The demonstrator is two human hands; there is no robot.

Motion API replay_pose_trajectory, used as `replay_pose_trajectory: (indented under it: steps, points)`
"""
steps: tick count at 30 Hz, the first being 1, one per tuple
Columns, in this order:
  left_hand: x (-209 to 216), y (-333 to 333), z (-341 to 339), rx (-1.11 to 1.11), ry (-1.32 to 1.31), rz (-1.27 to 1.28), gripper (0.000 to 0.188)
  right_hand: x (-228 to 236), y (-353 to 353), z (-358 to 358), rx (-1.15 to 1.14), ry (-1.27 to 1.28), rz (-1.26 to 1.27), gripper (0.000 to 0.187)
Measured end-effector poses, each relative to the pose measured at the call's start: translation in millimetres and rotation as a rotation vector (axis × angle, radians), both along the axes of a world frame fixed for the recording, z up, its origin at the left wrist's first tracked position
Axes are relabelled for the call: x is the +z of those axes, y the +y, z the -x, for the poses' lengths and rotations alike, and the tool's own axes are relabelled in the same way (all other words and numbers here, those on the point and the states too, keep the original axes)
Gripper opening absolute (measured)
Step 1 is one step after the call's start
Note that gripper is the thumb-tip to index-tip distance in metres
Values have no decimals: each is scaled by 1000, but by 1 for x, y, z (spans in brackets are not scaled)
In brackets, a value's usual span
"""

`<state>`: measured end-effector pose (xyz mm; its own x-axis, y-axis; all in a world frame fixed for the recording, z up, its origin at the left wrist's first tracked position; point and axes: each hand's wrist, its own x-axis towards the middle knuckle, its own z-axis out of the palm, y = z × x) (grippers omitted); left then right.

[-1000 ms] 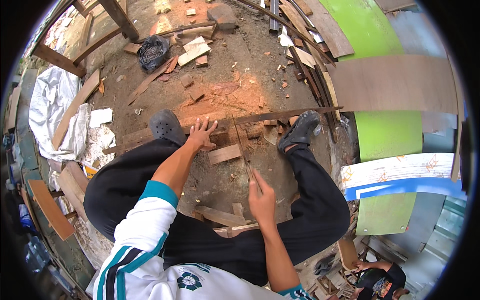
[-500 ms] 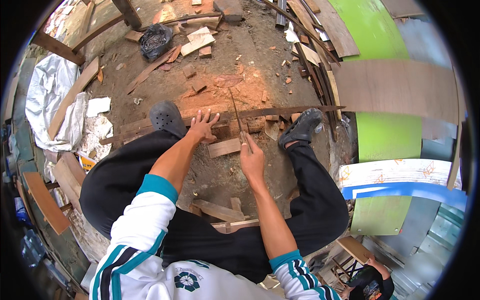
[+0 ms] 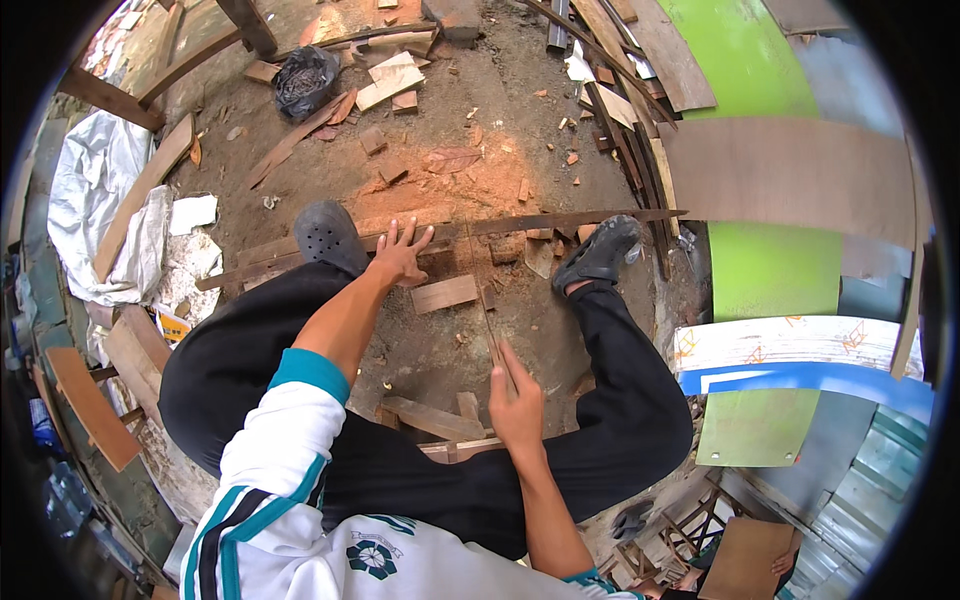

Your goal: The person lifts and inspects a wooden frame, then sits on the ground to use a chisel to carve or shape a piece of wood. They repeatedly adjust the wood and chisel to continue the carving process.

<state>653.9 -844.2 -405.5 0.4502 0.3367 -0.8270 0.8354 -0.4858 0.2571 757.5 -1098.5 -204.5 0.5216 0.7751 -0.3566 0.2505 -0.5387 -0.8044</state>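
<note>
My right hand (image 3: 518,408) is closed around the handle of a handsaw (image 3: 484,312), well back toward my body. Its thin blade, seen nearly edge-on, points away from me and reaches a long dark wooden plank (image 3: 570,219) that lies crosswise in front of me. My left hand (image 3: 402,262) rests on the plank left of the blade, fingers spread. My left shoe (image 3: 330,238) is on the plank's left part, and my right shoe (image 3: 598,258) is beside its right part. Just nearer to me lies a short light wood block (image 3: 445,294).
Orange sawdust (image 3: 490,180) and wood offcuts lie beyond the plank. A black plastic bag (image 3: 307,82) sits farther off, white sacks (image 3: 100,200) at left. Long boards (image 3: 790,180) line the right side. At lower right another person's hand (image 3: 783,563) holds a brown board (image 3: 740,560).
My right hand has drawn the saw back toward my body. My left hand stays on the plank. At lower right, the other person's board has moved lower.
</note>
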Motion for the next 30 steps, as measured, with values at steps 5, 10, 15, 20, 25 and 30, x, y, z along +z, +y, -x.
replay_pose_trajectory:
  steps: [5,10,15,20,25,30]
  points:
    - [-4,3,-10,-35,1,2,99,-54,63,-25,-17,-97,11,45]
    - [-11,4,4,1,21,47,99,-5,26,-12,0,37,89,44]
    - [-3,-3,-2,-14,10,-10,98,-16,35,-26,-22,9,86,42]
    - [-9,-4,5,5,1,39,97,-42,45,-19,10,-6,85,41]
    - [-2,-1,-1,14,-23,39,95,7,12,-22,-23,39,73,42]
    - [-8,2,-2,2,-17,43,97,-59,71,-27,-1,-21,23,43]
